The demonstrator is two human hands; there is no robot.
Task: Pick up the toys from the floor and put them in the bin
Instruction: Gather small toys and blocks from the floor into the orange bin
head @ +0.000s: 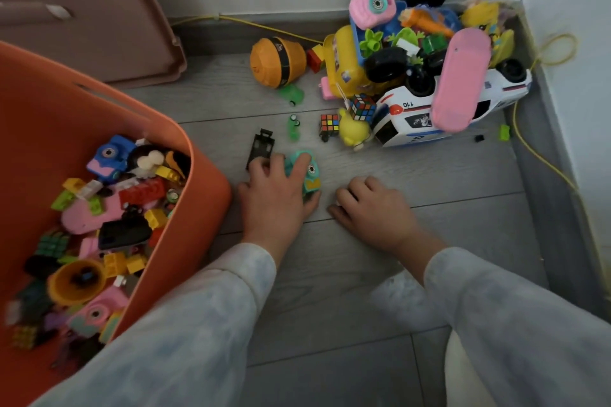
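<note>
Many toys (139,192) fill the bin (206,182); left hand (274,200) grips teal toy (312,177).

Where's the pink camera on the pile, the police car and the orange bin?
pink camera (377,4): head view, on its teal lens.
police car (396,116): head view, on its white body.
orange bin (208,195): head view, on its outer wall.

Bin (208,195) cut off left; teal toy (311,171) half hidden under left hand (274,198).
</note>
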